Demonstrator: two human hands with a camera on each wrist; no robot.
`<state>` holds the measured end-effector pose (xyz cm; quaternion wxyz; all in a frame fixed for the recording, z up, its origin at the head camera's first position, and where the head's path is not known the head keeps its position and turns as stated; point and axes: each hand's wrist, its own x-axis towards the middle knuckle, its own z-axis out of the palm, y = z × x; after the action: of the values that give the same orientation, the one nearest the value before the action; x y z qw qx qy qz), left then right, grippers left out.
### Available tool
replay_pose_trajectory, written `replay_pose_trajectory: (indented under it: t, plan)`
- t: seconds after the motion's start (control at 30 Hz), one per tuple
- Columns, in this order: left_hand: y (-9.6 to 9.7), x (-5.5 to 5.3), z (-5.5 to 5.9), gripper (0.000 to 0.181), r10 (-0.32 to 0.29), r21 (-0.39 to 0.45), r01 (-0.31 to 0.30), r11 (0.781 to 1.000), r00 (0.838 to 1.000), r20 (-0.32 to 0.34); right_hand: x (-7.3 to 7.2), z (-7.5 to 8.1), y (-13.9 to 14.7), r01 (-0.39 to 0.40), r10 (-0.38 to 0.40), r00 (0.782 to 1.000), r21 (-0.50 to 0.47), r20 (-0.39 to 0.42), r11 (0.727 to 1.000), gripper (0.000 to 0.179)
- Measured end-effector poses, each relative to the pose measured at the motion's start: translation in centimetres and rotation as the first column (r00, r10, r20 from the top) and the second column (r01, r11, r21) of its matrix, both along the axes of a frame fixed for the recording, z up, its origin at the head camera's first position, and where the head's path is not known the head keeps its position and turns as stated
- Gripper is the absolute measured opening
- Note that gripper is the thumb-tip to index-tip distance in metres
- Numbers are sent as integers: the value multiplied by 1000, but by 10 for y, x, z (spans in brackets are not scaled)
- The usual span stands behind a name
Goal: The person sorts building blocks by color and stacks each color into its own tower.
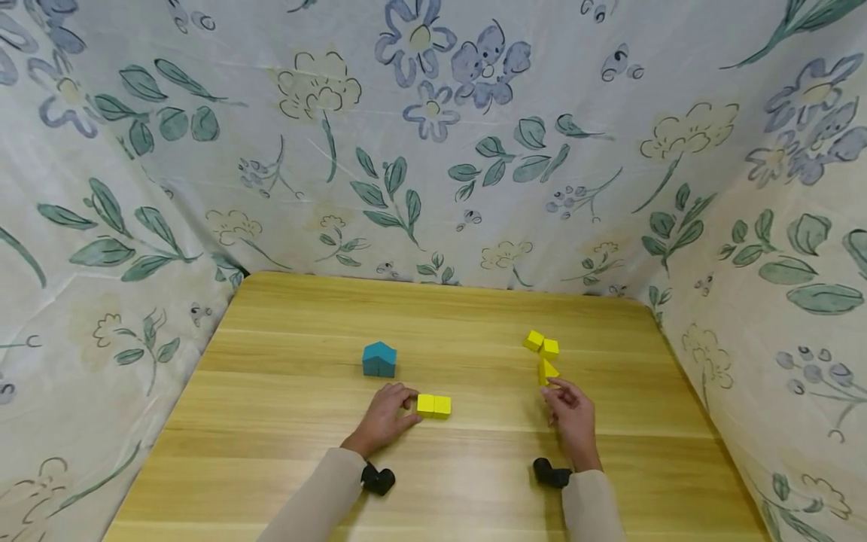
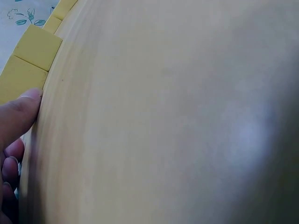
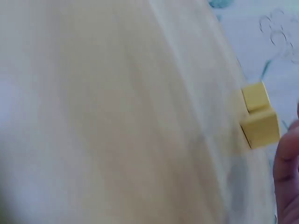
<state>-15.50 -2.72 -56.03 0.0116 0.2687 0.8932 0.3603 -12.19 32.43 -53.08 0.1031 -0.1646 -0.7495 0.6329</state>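
Two yellow cubes point(image 1: 442, 406) sit side by side on the table, faces touching. My left hand point(image 1: 386, 418) pinches the left one, index finger at its back and thumb at its front; in the left wrist view the thumb point(image 2: 21, 114) presses on the near yellow cube point(image 2: 25, 77). To the right, my right hand point(image 1: 572, 414) holds the lower edge of a yellow triangular block point(image 1: 546, 370) with thumb and index finger. That block is out of sight in the right wrist view, where the fingers point(image 3: 287, 168) show only at the edge.
Just behind the triangular block lie two more yellow blocks point(image 1: 534, 340), almost touching. A blue house-shaped piece point(image 1: 379, 361) with a peaked top stands left of the cubes. Flowered cloth point(image 1: 433, 188) hangs around the wooden table point(image 1: 305, 309) at the back and sides.
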Motion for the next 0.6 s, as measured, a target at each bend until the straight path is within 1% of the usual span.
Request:
replay_pose_trajectory:
  t: [0.07,0.13,0.23,0.3,0.37,0.43,0.53,0.6]
  plan:
    - [0,0,0,33,2,-1,-2,1000,1000,0,-4,3,11,86,-85,996,56,-21,995,38]
    - [0,0,0,34,3,-5,-3,1000,1000,1,-10,7,22,140,-136,989,105,-51,984,38]
    - [0,-1,-1,34,1,-9,-1,1000,1000,1,-21,9,35,172,-161,984,167,-77,971,39]
    - [0,-1,-1,34,0,-11,0,1000,1000,1,-29,10,43,170,-157,985,204,-74,964,39]
    - [0,-2,-2,34,-1,-12,1,1000,1000,-5,-38,11,50,149,-141,989,244,-49,958,40]
    - [0,-2,-2,34,0,-11,0,1000,1000,-9,-47,11,56,105,-106,994,284,-11,953,41]
    - [0,-2,-2,34,3,-10,-3,1000,1000,-11,-59,13,62,-4,-19,997,328,69,945,45]
    - [-1,-2,-2,34,4,-11,-4,1000,1000,-13,-65,13,65,-82,45,992,337,117,938,47]
